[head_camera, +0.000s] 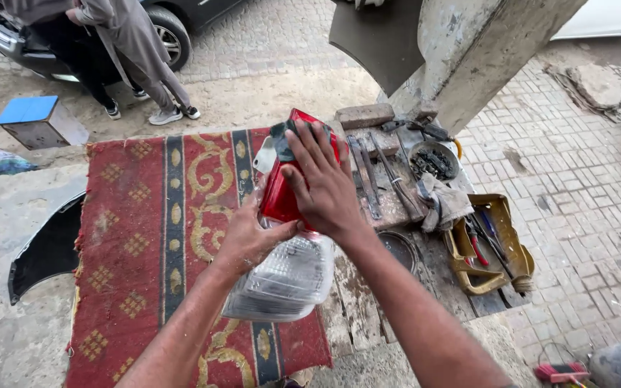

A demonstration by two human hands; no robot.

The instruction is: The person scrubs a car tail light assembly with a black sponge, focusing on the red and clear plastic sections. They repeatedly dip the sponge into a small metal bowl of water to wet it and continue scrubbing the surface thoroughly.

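Fingers (310,154) spread over tail lamp (292,237)

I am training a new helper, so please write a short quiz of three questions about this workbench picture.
1. True or false: the right hand lies flat on the red part of the tail lamp.
2. What covers the bench under the lamp: A carpet, B newspaper, C glass?
3. Where do the hand tools lie?

Key: 1 true. 2 A, the red patterned carpet. 3 On the wooden planks and in the cut yellow container, on the person's right. The left hand grips the lamp's side.
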